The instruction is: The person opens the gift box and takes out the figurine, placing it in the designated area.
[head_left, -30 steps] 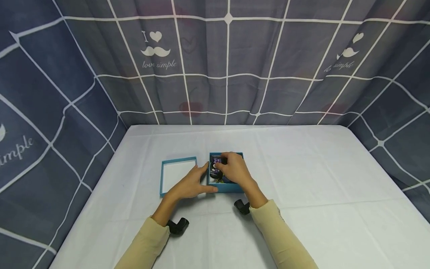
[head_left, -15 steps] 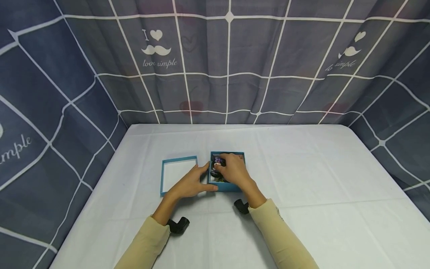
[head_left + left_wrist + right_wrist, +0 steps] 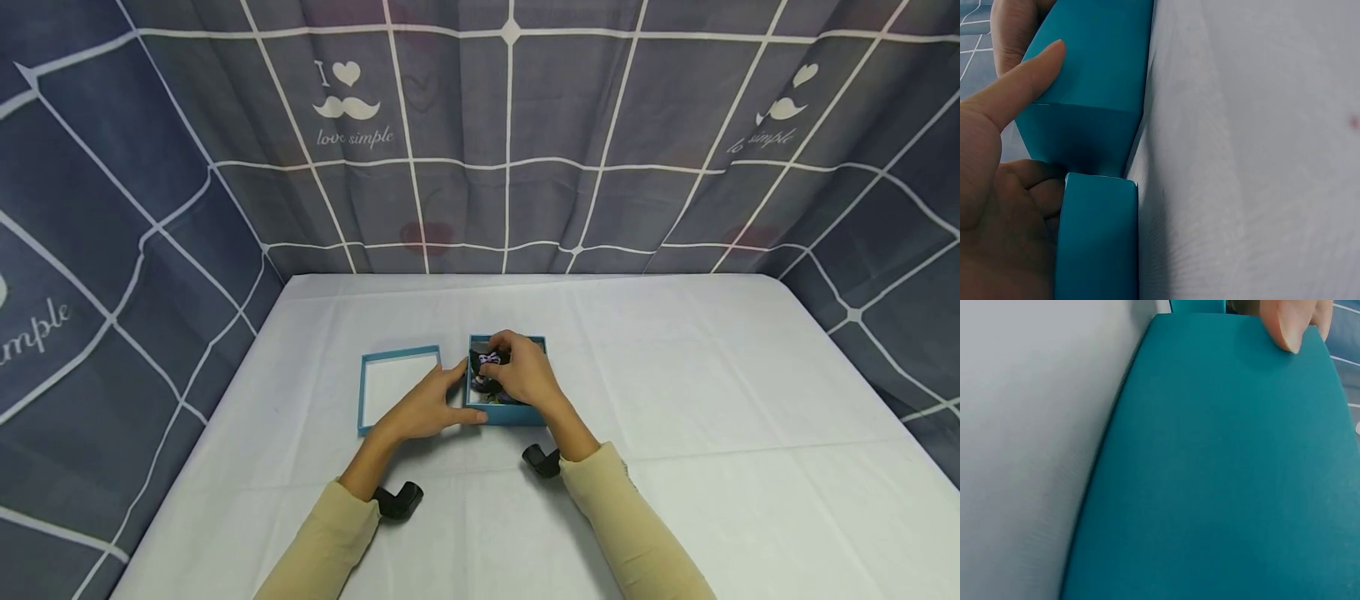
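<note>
A teal box (image 3: 510, 415) stands open on the table with several small things inside. My left hand (image 3: 426, 410) holds its near left corner, thumb on the front wall and fingers along the left side. In the left wrist view the thumb (image 3: 1035, 74) presses flat on the teal front. My right hand (image 3: 527, 375) reaches into the box, thumb and index finger pinching a small black thing with a purple-and-white pattern (image 3: 489, 359); I cannot tell its kind. The box wall hides it from the right wrist view, where the box front (image 3: 1210, 456) fills most of the picture.
Just left of the box lies its teal-edged lid (image 3: 397, 387), white inside facing up, partly behind my left hand. A white cloth covers the table (image 3: 712, 375). Grey checked curtains (image 3: 555, 125) stand behind and at both sides.
My right hand lifts slightly inside the box, and the patterned black thing shifts and turns between its fingers. My left hand keeps its hold on the corner.
</note>
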`<action>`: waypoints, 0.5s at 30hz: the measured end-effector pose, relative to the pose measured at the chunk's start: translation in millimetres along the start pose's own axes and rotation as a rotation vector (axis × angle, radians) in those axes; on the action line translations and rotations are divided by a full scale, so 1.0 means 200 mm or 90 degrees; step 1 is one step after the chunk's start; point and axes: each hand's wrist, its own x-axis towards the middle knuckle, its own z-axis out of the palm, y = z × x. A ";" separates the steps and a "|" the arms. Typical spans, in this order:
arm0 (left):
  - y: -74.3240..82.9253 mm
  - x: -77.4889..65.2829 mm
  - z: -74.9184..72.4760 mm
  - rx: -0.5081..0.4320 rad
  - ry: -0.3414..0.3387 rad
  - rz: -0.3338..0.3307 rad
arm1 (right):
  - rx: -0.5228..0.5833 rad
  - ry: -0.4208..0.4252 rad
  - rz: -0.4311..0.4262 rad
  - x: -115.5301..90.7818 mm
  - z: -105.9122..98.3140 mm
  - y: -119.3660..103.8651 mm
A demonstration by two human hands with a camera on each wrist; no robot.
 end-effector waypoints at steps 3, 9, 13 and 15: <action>0.00 0.00 0.00 -0.001 0.000 0.002 | -0.001 -0.006 0.009 0.00 0.00 0.00; 0.00 0.01 0.00 -0.005 -0.001 0.010 | -0.011 -0.012 0.033 0.01 -0.01 0.00; -0.01 0.01 0.00 -0.002 0.001 0.004 | -0.006 -0.008 0.040 0.01 -0.01 -0.01; -0.01 0.01 0.00 -0.002 0.001 0.004 | -0.005 -0.005 0.037 0.01 -0.01 -0.01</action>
